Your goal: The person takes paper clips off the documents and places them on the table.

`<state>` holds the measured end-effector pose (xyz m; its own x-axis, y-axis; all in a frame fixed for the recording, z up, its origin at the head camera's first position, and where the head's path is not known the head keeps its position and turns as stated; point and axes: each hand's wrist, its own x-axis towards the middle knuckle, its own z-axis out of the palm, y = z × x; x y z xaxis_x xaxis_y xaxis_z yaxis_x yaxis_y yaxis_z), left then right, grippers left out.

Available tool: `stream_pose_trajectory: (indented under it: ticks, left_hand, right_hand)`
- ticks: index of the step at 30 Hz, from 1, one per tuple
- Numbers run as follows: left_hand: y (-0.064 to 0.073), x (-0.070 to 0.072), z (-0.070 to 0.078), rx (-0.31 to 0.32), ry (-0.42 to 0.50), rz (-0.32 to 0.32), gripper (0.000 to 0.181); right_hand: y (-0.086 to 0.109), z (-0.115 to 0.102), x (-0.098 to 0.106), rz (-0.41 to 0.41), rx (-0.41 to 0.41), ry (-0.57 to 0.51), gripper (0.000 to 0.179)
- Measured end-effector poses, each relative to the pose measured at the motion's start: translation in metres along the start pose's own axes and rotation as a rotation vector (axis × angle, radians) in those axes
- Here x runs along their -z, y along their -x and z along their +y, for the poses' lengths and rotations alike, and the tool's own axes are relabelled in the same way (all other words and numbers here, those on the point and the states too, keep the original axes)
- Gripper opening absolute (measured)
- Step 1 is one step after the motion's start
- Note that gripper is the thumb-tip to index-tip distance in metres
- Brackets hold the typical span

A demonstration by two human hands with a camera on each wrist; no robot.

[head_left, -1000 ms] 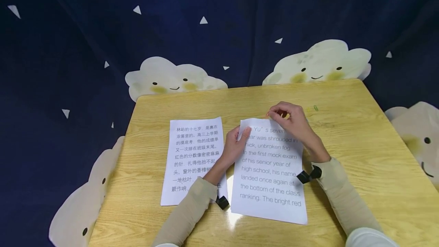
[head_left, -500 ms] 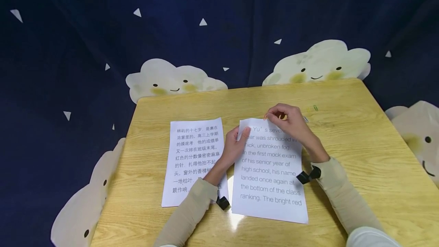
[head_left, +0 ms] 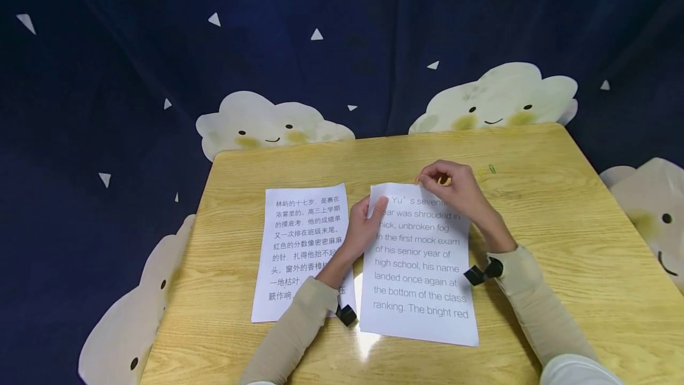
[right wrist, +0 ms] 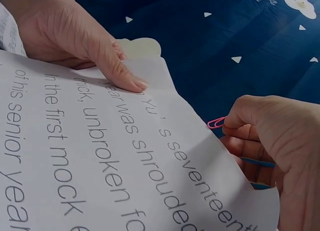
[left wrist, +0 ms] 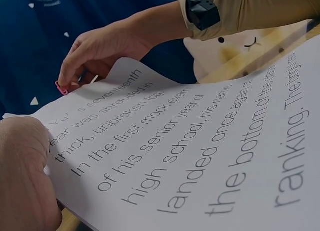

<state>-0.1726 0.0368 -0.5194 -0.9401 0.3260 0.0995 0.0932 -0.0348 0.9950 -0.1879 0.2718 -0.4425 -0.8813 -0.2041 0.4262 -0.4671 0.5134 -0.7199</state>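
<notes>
My left hand (head_left: 365, 226) grips the upper left edge of the printed English sheets (head_left: 419, 278), thumb on top of the text. Between the thumb and forefinger of my right hand (head_left: 454, 189) is a pink paper clip (right wrist: 216, 123). One end of the clip sticks out right at the top edge of the paper. In the left wrist view the same paper clip (left wrist: 61, 88) shows just beyond that edge, and the paper bows upward. The top right corner of the sheets is partly hidden by my right hand in the head view.
Printed Chinese sheets (head_left: 299, 236) lie on the wooden table (head_left: 561, 242) to the left, partly under my left forearm. A green paper clip (head_left: 492, 169) and a small yellow clip (head_left: 480, 172) lie beyond my right hand. A dark blue curtain (head_left: 374, 28) hangs behind the table.
The clip in my right hand shifts slightly left along the paper's top edge, then back right. The English sheets move a little to the left. My left hand keeps its grip.
</notes>
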Motion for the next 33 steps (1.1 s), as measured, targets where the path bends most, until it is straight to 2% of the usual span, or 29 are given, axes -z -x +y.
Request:
stream_pose_trajectory:
  ticks: [13,21,33]
  left_hand:
    - [-0.001,0.002,0.003,0.026,-0.008,0.032,0.036]
    - [-0.003,0.004,0.001,0.027,-0.005,0.039,0.036]
    - [-0.003,0.005,-0.002,0.004,0.035,0.081,0.037]
  right_hand:
    - [-0.001,0.004,0.013,0.039,-0.013,-0.021,0.004]
    - [-0.001,-0.036,0.026,0.066,-0.012,-0.009,0.004]
    - [0.0,-0.027,0.045,0.126,-0.057,0.026,0.006]
